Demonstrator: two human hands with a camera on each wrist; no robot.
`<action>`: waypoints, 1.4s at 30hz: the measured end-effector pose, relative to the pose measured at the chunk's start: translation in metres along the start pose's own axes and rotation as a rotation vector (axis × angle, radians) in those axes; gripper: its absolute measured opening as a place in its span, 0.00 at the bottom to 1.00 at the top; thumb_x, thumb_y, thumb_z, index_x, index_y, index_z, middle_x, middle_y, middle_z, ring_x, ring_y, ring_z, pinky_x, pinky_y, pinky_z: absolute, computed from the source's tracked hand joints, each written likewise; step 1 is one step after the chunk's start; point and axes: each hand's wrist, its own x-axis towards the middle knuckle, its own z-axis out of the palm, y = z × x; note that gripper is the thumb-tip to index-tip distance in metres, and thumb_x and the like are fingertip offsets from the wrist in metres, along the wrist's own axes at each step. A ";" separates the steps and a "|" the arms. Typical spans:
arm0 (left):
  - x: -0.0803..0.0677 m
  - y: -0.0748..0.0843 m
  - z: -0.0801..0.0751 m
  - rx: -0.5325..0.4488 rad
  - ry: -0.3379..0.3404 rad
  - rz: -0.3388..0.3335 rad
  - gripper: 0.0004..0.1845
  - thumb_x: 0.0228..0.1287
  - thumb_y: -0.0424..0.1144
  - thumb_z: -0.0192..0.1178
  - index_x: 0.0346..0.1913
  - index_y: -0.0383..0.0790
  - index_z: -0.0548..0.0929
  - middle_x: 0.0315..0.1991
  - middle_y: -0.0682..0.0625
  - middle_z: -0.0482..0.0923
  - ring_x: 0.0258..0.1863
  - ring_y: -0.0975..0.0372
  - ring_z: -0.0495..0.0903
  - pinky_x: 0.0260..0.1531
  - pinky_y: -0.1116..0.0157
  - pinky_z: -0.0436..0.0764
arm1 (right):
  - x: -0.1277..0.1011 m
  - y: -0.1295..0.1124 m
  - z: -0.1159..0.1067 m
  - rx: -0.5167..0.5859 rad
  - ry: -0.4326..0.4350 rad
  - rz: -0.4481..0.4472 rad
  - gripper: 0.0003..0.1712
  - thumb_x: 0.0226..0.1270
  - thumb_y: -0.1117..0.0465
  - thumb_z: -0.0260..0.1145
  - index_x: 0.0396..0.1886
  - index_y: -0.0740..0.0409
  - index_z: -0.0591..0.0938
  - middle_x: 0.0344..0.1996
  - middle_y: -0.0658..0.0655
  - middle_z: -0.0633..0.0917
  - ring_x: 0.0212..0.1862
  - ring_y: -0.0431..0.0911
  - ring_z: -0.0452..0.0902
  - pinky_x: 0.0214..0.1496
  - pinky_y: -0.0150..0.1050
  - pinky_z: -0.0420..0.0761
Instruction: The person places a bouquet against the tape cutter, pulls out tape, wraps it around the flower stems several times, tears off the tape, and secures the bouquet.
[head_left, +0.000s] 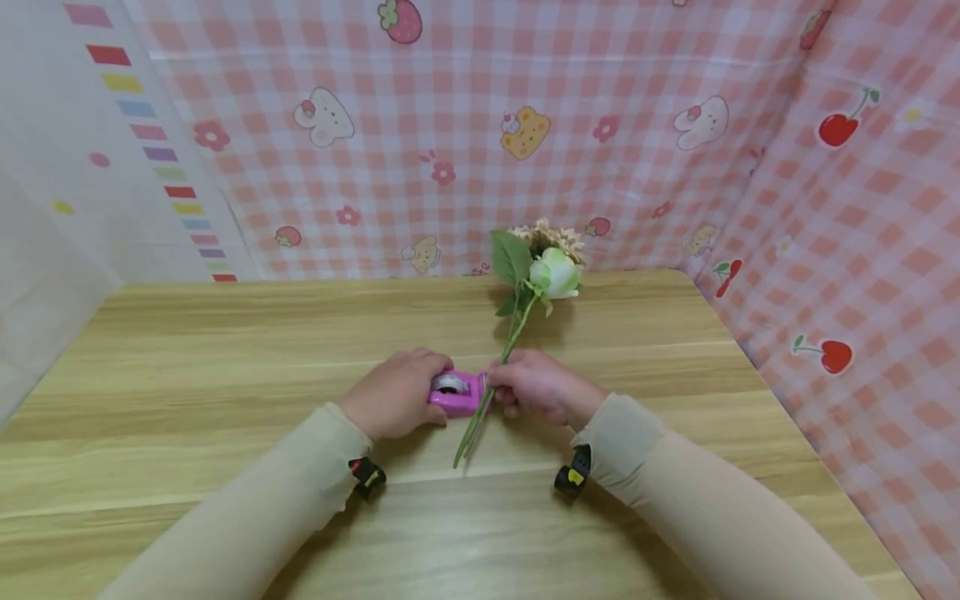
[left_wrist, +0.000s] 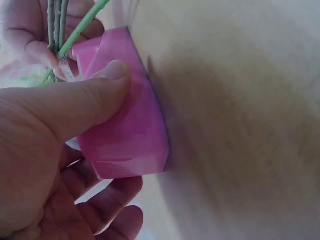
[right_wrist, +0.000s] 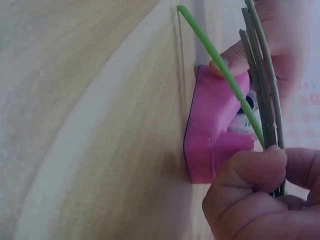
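A pink tape dispenser [head_left: 459, 403] with a roll of clear tape stands on the table, and my left hand [head_left: 396, 393] grips it from the left, thumb along its near side in the left wrist view. My right hand [head_left: 546, 387] pinches a small bunch of artificial flowers by the stems [right_wrist: 260, 75] at the dispenser's cutting end. A bit of clear tape shows by the stems in the left wrist view. The white-green rose [head_left: 557, 273], a beige blossom cluster [head_left: 542, 237] and green leaves [head_left: 512, 258] point away toward the back; the stem ends point toward me.
The wood-grain table [head_left: 225, 350] spreads out on all sides of the hands. Behind it hangs a pink checked cloth [head_left: 465, 100] with cartoon prints, which also covers the right side. A pale cloth [head_left: 52, 192] closes off the left.
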 end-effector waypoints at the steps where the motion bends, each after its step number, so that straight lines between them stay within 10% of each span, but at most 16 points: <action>1: 0.000 0.000 -0.002 0.008 -0.010 0.002 0.34 0.59 0.46 0.79 0.67 0.40 0.79 0.62 0.45 0.82 0.59 0.51 0.81 0.66 0.51 0.80 | 0.000 0.000 0.000 0.003 -0.003 0.004 0.08 0.76 0.66 0.58 0.33 0.59 0.76 0.18 0.49 0.74 0.23 0.41 0.68 0.27 0.31 0.73; 32: 0.000 0.006 -0.011 0.030 -0.093 -0.026 0.37 0.59 0.45 0.79 0.69 0.41 0.77 0.67 0.45 0.79 0.62 0.49 0.80 0.68 0.50 0.77 | -0.002 0.004 -0.003 0.168 -0.067 -0.053 0.05 0.75 0.71 0.56 0.44 0.61 0.70 0.25 0.51 0.75 0.25 0.39 0.69 0.27 0.28 0.74; 42: 0.001 0.007 -0.010 0.025 -0.090 -0.031 0.35 0.59 0.44 0.78 0.69 0.41 0.78 0.66 0.45 0.80 0.61 0.50 0.79 0.67 0.51 0.78 | -0.003 -0.001 -0.002 0.185 -0.065 -0.038 0.12 0.74 0.69 0.56 0.28 0.55 0.71 0.20 0.49 0.75 0.21 0.39 0.69 0.25 0.28 0.75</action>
